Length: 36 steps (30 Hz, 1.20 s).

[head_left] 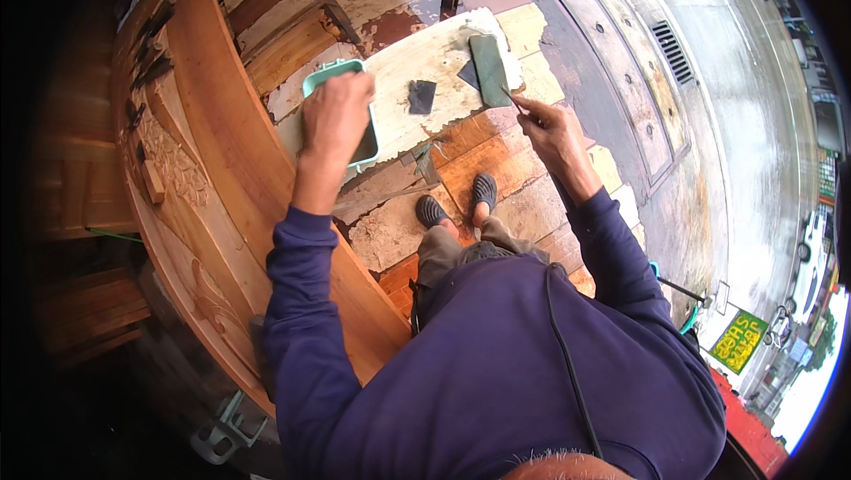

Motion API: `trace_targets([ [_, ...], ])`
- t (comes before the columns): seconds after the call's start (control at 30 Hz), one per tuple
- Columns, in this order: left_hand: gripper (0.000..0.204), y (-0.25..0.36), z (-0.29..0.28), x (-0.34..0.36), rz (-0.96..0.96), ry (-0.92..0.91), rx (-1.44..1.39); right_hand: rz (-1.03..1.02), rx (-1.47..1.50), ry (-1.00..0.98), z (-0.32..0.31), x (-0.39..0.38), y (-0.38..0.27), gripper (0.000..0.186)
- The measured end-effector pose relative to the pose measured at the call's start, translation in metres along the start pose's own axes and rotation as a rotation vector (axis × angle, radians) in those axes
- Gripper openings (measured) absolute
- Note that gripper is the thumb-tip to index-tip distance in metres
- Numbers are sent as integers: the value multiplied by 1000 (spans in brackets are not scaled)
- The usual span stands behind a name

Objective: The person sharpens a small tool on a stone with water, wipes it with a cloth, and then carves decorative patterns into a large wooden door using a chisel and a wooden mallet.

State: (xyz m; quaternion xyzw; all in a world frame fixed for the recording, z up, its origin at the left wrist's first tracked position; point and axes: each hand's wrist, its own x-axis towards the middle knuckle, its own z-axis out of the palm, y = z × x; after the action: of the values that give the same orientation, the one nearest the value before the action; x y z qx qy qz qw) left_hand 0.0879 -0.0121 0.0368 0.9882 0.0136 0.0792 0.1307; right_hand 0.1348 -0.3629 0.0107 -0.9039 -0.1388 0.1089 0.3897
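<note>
A greenish-grey sharpening stone (489,70) lies near the right end of a pale, worn slab (399,59). My right hand (554,139) is closed round a thin dark chisel (514,101), whose tip reaches the stone's near right corner. Fingers curled, my left hand (341,103) hovers over a teal plastic tub (369,148) at the slab's left end. Dark liquid seems to fill the tub. What those fingers hold, if anything, is hidden. Between tub and stone sits a small black square sheet (422,97); another dark piece (469,74) touches the stone's left side.
To my left stands a long curved wooden panel (226,125) with carved relief; several hand tools (152,68) and a small wood block (152,181) rest on it. Rough paving (399,223) surrounds my feet. A metal drain grate (672,52) and wet road (753,108) lie at right.
</note>
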Motion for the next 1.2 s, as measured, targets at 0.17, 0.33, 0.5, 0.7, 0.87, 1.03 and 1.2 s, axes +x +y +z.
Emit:
trace_targets([
  [0.17,12,99,59,72,59,179,-525,-173,-145,185,9,44,-10,26],
  [0.33,20,132,136,34,43,329,-361,-185,-204,151,29,78,19,26],
  [0.5,22,138,149,3,41,410,-337,-134,-164,220,36,100,27,23],
  [0.7,26,121,161,-3,114,435,-242,-98,-260,109,38,96,9,26],
  [0.87,28,122,170,3,107,453,-242,-87,-274,105,33,104,18,24],
  [1.03,28,125,166,4,101,451,-268,-63,-235,132,27,120,10,24],
  [1.2,31,116,168,1,111,462,-247,-111,-293,145,46,87,13,23],
])
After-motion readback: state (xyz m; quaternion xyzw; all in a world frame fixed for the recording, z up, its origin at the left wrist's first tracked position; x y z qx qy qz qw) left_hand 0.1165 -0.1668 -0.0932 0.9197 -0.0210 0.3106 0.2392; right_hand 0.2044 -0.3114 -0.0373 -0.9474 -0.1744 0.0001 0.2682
